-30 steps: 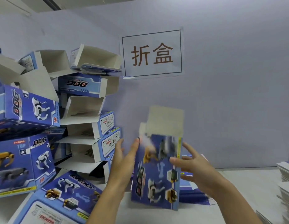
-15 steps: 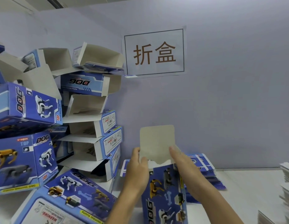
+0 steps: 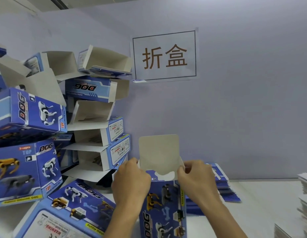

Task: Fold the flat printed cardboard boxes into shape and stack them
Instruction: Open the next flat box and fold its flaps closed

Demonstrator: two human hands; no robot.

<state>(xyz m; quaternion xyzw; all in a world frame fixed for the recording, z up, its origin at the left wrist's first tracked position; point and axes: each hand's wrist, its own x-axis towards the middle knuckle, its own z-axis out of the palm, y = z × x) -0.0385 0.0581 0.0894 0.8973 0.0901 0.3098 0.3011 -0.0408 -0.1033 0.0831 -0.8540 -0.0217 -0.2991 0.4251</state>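
A blue printed dog box stands upright on the white table in front of me, its grey top flap raised. My left hand grips the box's upper left corner with curled fingers. At the upper right corner my right hand pinches a side flap. A leaning stack of folded boxes fills the left side, several with open ends. Behind my right hand lies a pile of flat blue boxes.
Larger folded dog boxes lean at the far left, and one lies on the table in front of them. Stacks of white flat cards line the right edge. A paper sign hangs on the wall behind.
The box has come down from mid-air onto the table. Both hands have moved from its sides up to its top corners, beside the raised flap.
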